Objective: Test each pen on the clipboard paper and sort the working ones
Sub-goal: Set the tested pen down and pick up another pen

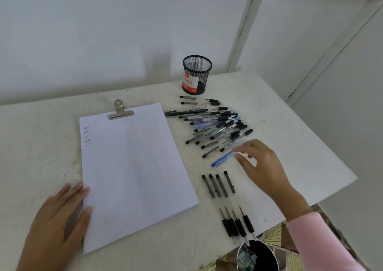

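Observation:
The clipboard paper lies on the white table, held by a metal clip, with several small scribbles at its top left. My left hand rests flat on the paper's lower left edge. A pile of pens lies to the right of the paper. My right hand pinches the end of a blue pen at the pile's near edge. Several black pens lie side by side in a row below it.
A black mesh pen cup with a red-and-white label stands at the back of the table. A dark round container sits just past the table's front edge. The table's right edge runs diagonally, close to my right forearm.

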